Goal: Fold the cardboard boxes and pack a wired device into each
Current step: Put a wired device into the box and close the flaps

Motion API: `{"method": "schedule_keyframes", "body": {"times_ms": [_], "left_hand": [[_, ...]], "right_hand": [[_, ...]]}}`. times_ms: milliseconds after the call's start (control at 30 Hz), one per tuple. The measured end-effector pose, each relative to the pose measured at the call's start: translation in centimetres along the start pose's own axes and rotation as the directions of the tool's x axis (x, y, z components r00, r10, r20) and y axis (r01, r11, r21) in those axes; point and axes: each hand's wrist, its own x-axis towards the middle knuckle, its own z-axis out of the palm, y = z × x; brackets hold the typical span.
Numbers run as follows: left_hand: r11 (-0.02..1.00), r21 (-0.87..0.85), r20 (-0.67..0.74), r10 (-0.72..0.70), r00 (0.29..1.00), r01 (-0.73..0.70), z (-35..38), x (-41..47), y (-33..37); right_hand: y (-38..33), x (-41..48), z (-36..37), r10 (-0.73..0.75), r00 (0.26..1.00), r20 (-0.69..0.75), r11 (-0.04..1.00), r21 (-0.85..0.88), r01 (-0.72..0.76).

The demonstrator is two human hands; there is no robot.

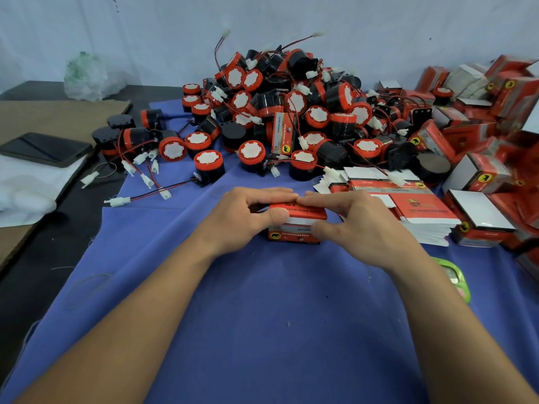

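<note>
- A brown cardboard sheet (pixel 58 118) lies at the far left of the dark tabletop (pixel 52 258). A dark smartphone (pixel 46 148) lies at its near edge, and a white cloth (pixel 26 196) is just nearer than the phone.
- Behind them, against the pale wall, sits a crumpled clear plastic bag (pixel 87 80).
- A blue cloth (pixel 262 316) covers the middle of the tabletop.
- At its left edge lies a loose white connector (pixel 119 202) on red and black wires.
- A heap of wired devices (pixel 291 106), round black bodies with red caps and white faces, fills the far middle of the cloth. One printed carton (pixel 284 132) stands on end among them.
- The left hand (pixel 248 217) holds the left side of the red cardboard box (pixel 291 236). Its thumb is on the lid's front and its fingers curl over the top, so its grip pinches the box.
- The red cardboard box stands on the blue cloth in front of the heap, between both hands. A white strip shows under the lid's front edge.
- The right hand (pixel 355 223) holds the right side. Its forefinger lies along the top and meets the left fingertips, and its thumb is against the front; this grip too pinches the box.
- A stack of flat boxes (pixel 408 205) lies just right of the right hand.
- Folded boxes (pixel 481 112) are piled along the far right.
- A green object (pixel 455 275) shows partly behind the right forearm.
</note>
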Motion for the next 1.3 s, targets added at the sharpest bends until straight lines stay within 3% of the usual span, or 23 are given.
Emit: {"method": "schedule_keyframes", "body": {"times_ms": [167, 433, 633, 767, 900, 1033, 1100, 1200, 1300], "left_hand": [[0.992, -0.127, 0.004, -0.010, 1.000, 0.010, 0.0, 0.1, 0.0], [0.969, -0.245, -0.027, -0.042, 0.999, 0.034, 0.4, 0.1, 0.1], [0.937, -0.339, 0.006, -0.089, 0.996, 0.086, 0.5, 0.1, -0.1], [0.962, -0.272, -0.006, -0.042, 0.999, 0.039, 0.4, 0.0, 0.1], [0.982, -0.190, -0.054, -0.008, 0.999, -0.003, 0.7, -0.1, 0.0], [0.993, -0.083, -0.307, 0.052, 0.950, -0.081, 2.4, -0.3, 0.0], [0.996, 0.003, -0.368, 0.086, 0.926, -0.092, 3.2, -0.3, 0.0], [0.987, 0.115, -0.369, 0.145, 0.918, -0.109, 3.3, -0.3, 0.1], [0.995, 0.054, -0.258, 0.098, 0.961, -0.087, 2.2, -0.3, 0.1]], "right_hand": [[0.3, 0.1, -0.2, -0.010, 1.000, 0.016, 1.000, 0.013, 0.009], [1.0, 0.4, 0.1, -0.037, 0.999, -0.005, 0.984, 0.175, 0.037], [1.4, 0.4, -0.3, -0.036, 0.997, 0.066, 0.971, 0.237, 0.019], [1.5, 0.6, 0.0, -0.033, 0.998, 0.051, 0.918, 0.396, 0.010], [1.6, 0.7, 0.4, -0.024, 0.999, 0.029, 0.911, 0.412, 0.010], [1.9, 0.9, 0.5, 0.019, 1.000, -0.009, 0.903, 0.430, -0.013], [1.9, 1.0, 0.8, 0.033, 0.997, -0.065, 0.908, 0.418, -0.003], [1.9, 1.0, 1.3, 0.052, 0.986, -0.155, 0.918, 0.397, 0.014], [1.8, 1.1, 1.3, 0.057, 0.988, -0.141, 0.915, 0.403, 0.005]]}}
